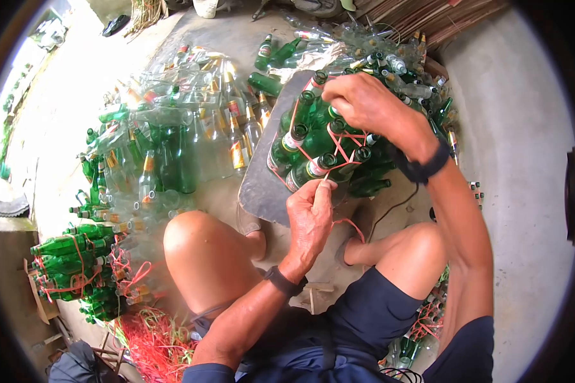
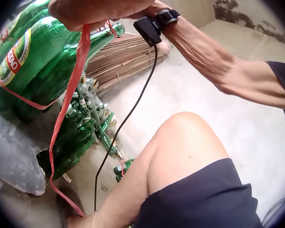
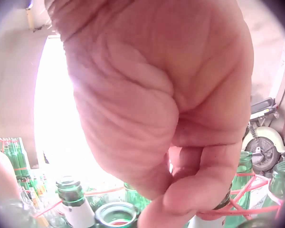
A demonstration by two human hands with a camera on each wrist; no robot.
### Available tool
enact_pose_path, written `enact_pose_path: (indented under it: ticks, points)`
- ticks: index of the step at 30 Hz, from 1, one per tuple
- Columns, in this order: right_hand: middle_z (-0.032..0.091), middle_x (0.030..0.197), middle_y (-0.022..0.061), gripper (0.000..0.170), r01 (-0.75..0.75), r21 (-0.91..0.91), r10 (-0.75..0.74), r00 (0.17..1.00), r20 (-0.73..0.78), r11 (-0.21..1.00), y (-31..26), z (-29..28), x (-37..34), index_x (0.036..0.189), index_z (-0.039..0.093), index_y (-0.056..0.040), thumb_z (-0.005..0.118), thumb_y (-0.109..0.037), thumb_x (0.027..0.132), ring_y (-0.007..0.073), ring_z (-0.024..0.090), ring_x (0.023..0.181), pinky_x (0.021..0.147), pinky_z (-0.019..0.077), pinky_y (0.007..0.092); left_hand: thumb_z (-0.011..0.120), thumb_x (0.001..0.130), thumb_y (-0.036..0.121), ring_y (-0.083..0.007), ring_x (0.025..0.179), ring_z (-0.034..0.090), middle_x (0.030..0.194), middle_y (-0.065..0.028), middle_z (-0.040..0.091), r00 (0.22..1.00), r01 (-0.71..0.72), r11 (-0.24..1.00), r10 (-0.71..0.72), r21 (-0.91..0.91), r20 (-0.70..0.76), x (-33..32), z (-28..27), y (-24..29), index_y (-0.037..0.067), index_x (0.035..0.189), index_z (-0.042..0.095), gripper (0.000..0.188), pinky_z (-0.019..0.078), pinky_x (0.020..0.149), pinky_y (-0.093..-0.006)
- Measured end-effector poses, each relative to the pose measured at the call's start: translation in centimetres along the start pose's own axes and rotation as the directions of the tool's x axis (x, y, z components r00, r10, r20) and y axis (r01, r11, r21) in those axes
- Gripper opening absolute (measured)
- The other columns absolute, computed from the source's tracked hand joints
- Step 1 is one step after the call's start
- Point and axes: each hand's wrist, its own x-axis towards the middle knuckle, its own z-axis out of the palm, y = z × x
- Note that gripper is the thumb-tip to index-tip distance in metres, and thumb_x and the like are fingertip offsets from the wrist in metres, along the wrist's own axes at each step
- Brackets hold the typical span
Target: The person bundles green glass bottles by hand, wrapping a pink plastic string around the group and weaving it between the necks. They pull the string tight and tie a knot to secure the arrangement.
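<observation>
A group of green glass bottles (image 1: 315, 142) stands upright on a dark board (image 1: 262, 195) between the person's knees. Red plastic strip (image 1: 306, 153) runs round the bottles and crosses between their necks. At the near edge, the left hand (image 1: 310, 207) pinches the strip between thumb and forefinger. In the left wrist view a loose length of strip (image 2: 66, 109) hangs from that hand toward the floor. The right hand (image 1: 367, 102) is over the far bottle necks, with curled fingers pinching the strip; its fingertips (image 3: 180, 197) are close among the necks in the right wrist view.
Clear and green bottles (image 1: 204, 140) lie and stand heaped on the left, with more at the back right. Tied bundles of green bottles (image 1: 70, 262) are at far left, above a pile of red strips (image 1: 156, 338). A cable (image 2: 118, 130) hangs from the right wrist.
</observation>
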Motion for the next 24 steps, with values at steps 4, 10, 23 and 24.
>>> enact_pose_path:
  ticks: [4,10,23,24]
  points:
    - [0.068,0.11,0.019,0.039,-0.225,0.156,0.211,0.972,0.104,0.962,-5.1,-2.5,-4.5,0.117,0.068,-0.0016,0.073,-0.015,0.08,0.0381,0.068,0.105,0.09,0.0561,0.0451,0.062,0.105,0.014,-0.002,0.065,0.047,0.076,0.0062,0.061,1.0,0.02,0.998,-0.02,-0.054,-0.011,0.2,0.1,-0.1,-0.004,0.1,0.075,0.023,0.0379,0.055,-0.0241]
    - [0.059,0.137,0.0153,0.069,-0.237,0.294,0.257,0.966,-0.03,0.926,-6.7,0.1,-7.8,0.137,0.059,-0.0041,0.082,0.0,0.072,0.0355,0.063,0.122,0.098,0.0561,0.0413,0.065,0.106,0.017,-0.0029,0.082,0.057,0.094,0.0022,0.072,0.999,0.02,0.999,-0.019,-0.027,0.036,0.4,-0.8,0.4,-0.004,0.109,0.077,0.024,0.0463,0.072,-0.0218]
    - [0.065,0.128,0.0171,0.057,-0.25,0.393,0.313,0.944,-0.106,0.885,-6.4,1.1,-7.7,0.129,0.064,-0.0033,0.077,0.003,0.074,0.0394,0.066,0.114,0.093,0.0569,0.0426,0.067,0.104,0.016,-0.002,0.069,0.047,0.078,0.0075,0.062,0.998,-0.067,0.958,0.062,0.28,0.024,0.0,-2.1,1.1,-0.005,0.105,0.079,0.024,0.0393,0.059,-0.0234]
    - [0.065,0.128,0.0171,0.057,-0.253,0.397,0.319,0.941,-0.11,0.883,-6.3,1.2,-7.6,0.129,0.064,-0.0033,0.077,0.003,0.074,0.0394,0.066,0.114,0.093,0.0569,0.0426,0.067,0.104,0.016,-0.0019,0.069,0.047,0.078,0.0074,0.062,0.997,-0.08,0.95,0.076,0.3,0.026,-0.1,-2.2,1.2,-0.005,0.105,0.078,0.024,0.0395,0.06,-0.0233]
